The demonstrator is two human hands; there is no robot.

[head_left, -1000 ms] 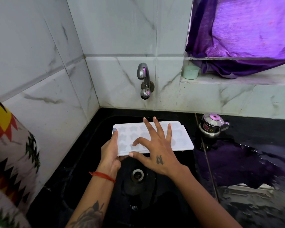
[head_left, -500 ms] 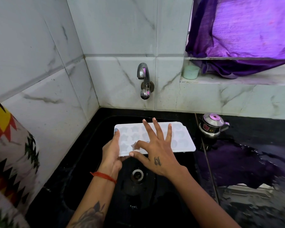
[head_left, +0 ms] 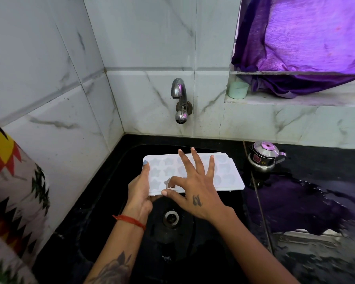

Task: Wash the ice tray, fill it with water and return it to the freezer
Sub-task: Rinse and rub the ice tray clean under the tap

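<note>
Two hands work over a black sink: left hand grips the white ice tray's left end, right hand rests spread-fingered on top, below the tap.

The ice tray is seen as matt white plastic, the tap as polished chrome metal. The sink is finished in glossy black — wet and reflective — while the wall tiles are shown smooth, marble-veined.

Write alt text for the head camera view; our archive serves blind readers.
Over a black sink, a left hand holds a white ice tray by its end while the right hand rubs its moulds. A dry tap juts from the marble wall behind.
</note>
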